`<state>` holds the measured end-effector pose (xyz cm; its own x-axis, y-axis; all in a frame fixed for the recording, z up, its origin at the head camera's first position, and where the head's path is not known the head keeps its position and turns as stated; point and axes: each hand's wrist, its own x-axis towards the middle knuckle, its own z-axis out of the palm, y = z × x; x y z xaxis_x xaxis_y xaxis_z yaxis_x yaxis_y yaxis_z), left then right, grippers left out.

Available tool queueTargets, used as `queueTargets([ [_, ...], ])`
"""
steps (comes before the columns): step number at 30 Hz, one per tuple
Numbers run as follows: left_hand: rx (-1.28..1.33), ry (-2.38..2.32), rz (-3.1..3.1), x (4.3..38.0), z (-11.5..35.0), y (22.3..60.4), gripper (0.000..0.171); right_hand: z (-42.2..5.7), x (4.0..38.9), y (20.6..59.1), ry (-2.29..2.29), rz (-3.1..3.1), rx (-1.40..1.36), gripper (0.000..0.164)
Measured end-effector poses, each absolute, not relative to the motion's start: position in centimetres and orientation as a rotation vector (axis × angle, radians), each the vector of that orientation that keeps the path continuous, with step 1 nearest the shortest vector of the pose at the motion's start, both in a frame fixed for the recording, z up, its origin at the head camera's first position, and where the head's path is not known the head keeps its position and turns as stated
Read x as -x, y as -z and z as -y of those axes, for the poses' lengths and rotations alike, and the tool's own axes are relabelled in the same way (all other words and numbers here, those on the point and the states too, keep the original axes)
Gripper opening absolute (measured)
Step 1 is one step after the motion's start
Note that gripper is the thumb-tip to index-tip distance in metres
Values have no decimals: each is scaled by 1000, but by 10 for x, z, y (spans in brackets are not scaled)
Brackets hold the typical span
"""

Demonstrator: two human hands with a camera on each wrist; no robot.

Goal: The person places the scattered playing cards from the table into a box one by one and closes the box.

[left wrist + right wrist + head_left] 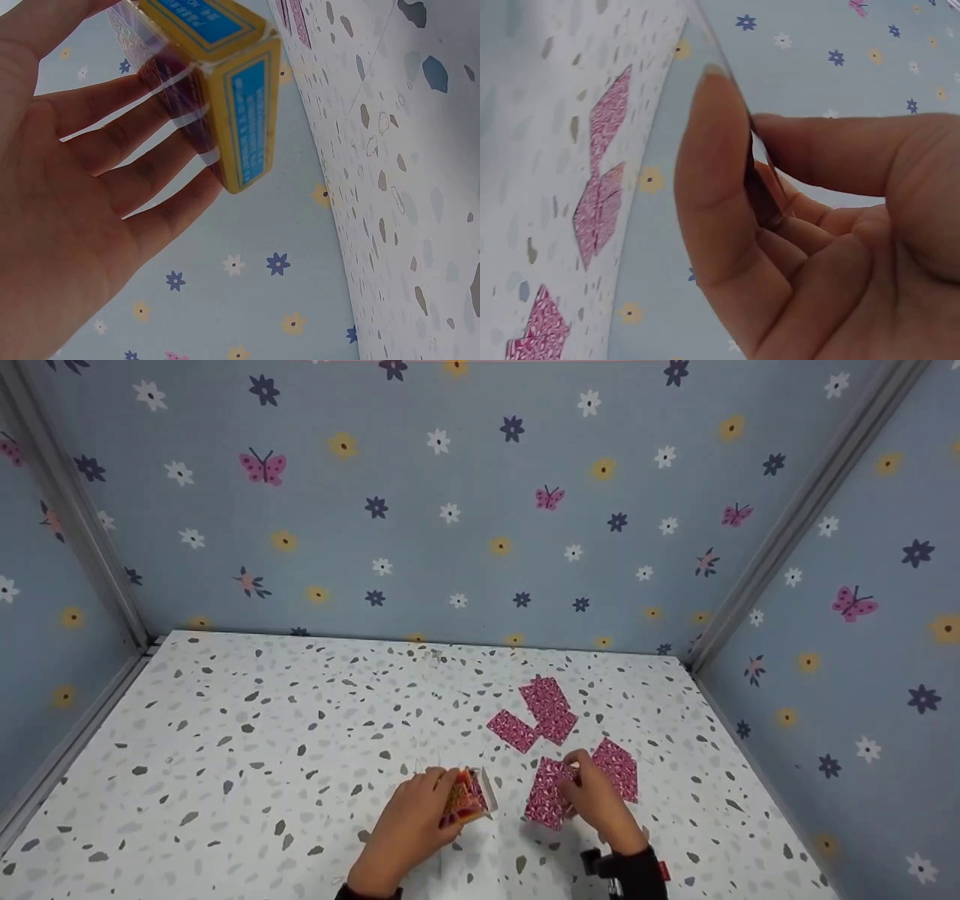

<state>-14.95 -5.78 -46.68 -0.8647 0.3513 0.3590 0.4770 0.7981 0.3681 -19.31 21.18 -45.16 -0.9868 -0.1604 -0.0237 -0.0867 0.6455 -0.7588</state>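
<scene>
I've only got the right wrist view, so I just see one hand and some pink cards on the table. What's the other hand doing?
Observer: The left hand is holding a small box.
Child: Ooh, what colours are on its sides?
Observer: In the left wrist view, two of its sides are yellow with blue panels.
Child: And what's that thin thing in the right hand? I mostly see its edge!
Observer: The head view shows its flat side: it looks like a card with a pink pattern.
</scene>
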Motion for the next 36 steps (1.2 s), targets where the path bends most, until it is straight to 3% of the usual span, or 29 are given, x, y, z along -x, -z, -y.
queueTargets([
  [9,628,661,2721,150,56,469,61,-202,192,444,1383,-2760,141,23],
  [17,639,661,2736,151,55,470,61,-200,193,443,1469,-2718,268,49],
  [20,642,656,2747,150,55,471,60,-198,193,442,1482,-2700,281,51],
  [30,630,649,2783,151,55,471,60,-187,192,436,1582,-2795,264,34],
  [36,633,639,2797,151,55,469,59,-176,188,432,1793,-2626,291,34],
])
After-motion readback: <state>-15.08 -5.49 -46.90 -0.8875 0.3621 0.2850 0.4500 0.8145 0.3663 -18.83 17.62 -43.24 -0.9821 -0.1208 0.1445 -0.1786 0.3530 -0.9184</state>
